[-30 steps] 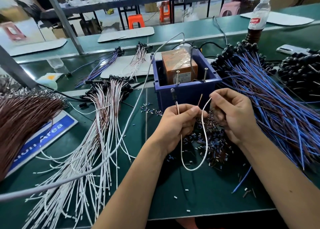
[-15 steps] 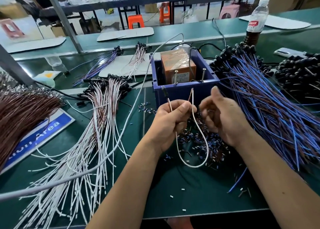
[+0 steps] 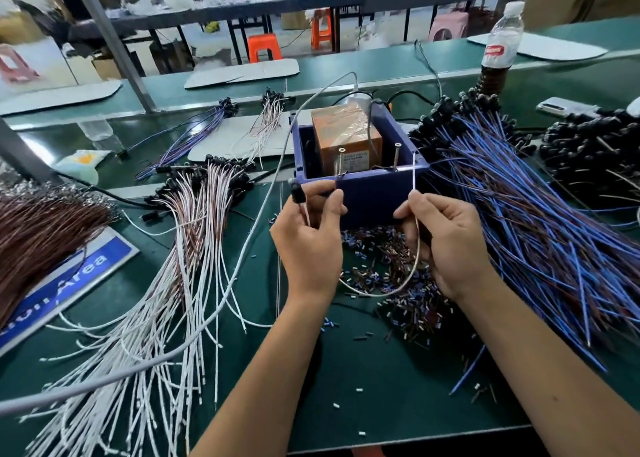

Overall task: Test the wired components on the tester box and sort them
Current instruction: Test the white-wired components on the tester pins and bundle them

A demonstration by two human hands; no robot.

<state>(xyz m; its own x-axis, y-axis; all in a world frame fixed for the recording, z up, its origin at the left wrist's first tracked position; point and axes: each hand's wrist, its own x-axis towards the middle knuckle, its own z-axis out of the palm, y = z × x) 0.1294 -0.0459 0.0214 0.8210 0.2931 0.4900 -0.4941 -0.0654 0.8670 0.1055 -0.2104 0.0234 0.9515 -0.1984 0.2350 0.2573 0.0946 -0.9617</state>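
A blue tester box [image 3: 375, 193] stands at the middle of the green bench, with an orange block inside and two upright metal pins on its front rim. My left hand [image 3: 310, 235] pinches one wired component by its black head end, the brown lead reaching the left pin [image 3: 341, 162]. My right hand [image 3: 446, 238] pinches the component's white wire [image 3: 414, 248], whose tip points up at the right pin [image 3: 396, 157]. The wire sags in a loop between both hands.
White-and-brown wired components [image 3: 173, 273] fan out on the left, blue-wired ones [image 3: 540, 235] on the right, and black-headed ones [image 3: 595, 155] at far right. Cut wire bits [image 3: 391, 283] litter the bench under my hands. A bottle [image 3: 498, 48] and a phone [image 3: 568, 106] sit behind.
Both hands have spread apart and risen to the box's front rim. The two wire ends, held close together before, now reach one pin each.
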